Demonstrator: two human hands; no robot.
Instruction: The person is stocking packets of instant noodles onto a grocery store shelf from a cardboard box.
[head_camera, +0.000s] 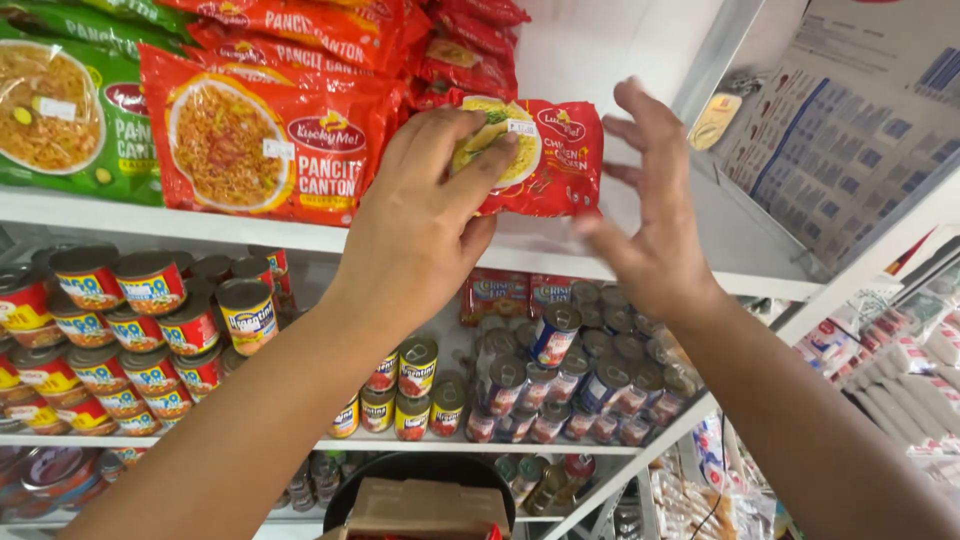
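From the head camera, the left hand (425, 215) grips a red instant-noodle packet (545, 160) on the upper white shelf (600, 255), fingers curled over its top edge; the right hand (650, 215) hovers spread wide just beside the packet's right end, holding nothing; larger red noodle packs (260, 135) lie to the left; stacked cans (150, 330) fill the shelf below.

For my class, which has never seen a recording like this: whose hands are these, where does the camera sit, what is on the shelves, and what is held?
The single picture comes from a camera worn on a person's head, looking at their own two bare hands. The left hand grips a red noodle packet on the top shelf. The right hand is spread open beside the packet, holding nothing. Left of it stand red noodle packs and a green noodle pack. The shelf below holds rows of tin cans. A cardboard box shows at the bottom edge.
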